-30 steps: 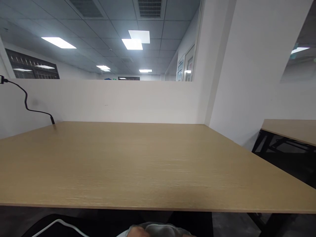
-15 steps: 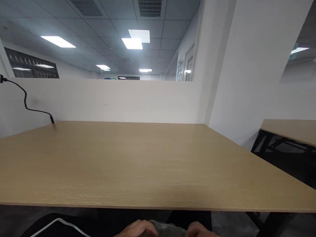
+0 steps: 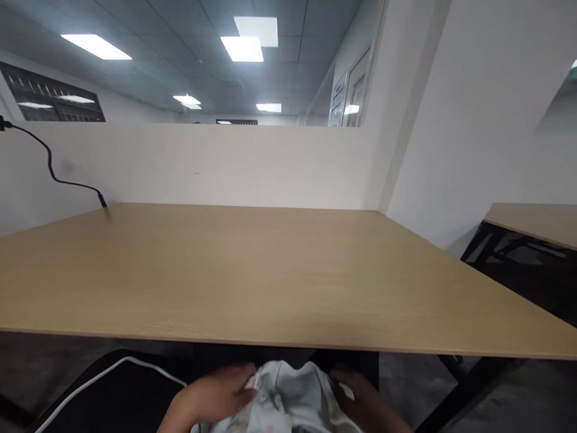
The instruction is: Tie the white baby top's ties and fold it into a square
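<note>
A piece of white cloth, crumpled and possibly a garment, is at the bottom middle of the head view, below the table's front edge. My left hand is closed on its left side, thumb and fingers pinching the fabric. On the opposite side my right hand grips the cloth's right edge, slightly blurred. The fabric sags in folds between both hands, and its lower part is cut off by the frame.
A wooden table spreads out ahead, backed by a white partition. A black cable hangs at the far left. A white cord runs across a black surface at lower left. Another table stands at right.
Both hands have come up further into view, with more of the white cloth showing between them. My view has tilted downward, so the table's front edge sits higher.
</note>
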The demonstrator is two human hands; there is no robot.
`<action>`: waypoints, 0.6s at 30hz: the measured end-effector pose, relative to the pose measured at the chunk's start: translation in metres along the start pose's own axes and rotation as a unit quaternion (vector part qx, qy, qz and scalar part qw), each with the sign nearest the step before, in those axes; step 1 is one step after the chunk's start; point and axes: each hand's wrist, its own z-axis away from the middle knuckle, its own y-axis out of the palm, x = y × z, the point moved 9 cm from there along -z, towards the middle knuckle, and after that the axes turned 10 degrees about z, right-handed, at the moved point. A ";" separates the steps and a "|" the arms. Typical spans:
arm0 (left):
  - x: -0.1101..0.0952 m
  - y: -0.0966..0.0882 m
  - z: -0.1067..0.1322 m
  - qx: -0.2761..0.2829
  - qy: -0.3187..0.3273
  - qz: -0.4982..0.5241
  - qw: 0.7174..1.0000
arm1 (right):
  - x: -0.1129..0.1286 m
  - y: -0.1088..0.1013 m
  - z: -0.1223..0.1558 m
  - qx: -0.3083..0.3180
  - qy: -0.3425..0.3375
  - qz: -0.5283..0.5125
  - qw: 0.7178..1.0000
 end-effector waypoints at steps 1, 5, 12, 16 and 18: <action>-0.005 -0.003 0.001 -0.001 0.010 0.007 1.000 | 0.005 -0.004 -0.002 0.008 -0.020 0.005 1.000; -0.030 -0.020 0.012 -0.021 0.078 0.050 0.995 | 0.011 -0.034 0.002 -0.013 -0.039 0.002 0.999; -0.065 -0.042 0.039 -0.039 0.156 0.107 0.981 | 0.062 -0.104 0.032 -0.105 -0.154 -0.039 0.982; -0.099 -0.069 0.073 -0.083 0.315 0.160 0.932 | 0.095 -0.156 0.059 -0.219 -0.217 -0.015 0.951; -0.115 -0.081 0.097 -0.111 0.411 0.173 0.888 | 0.111 -0.180 0.078 -0.278 -0.245 -0.009 0.929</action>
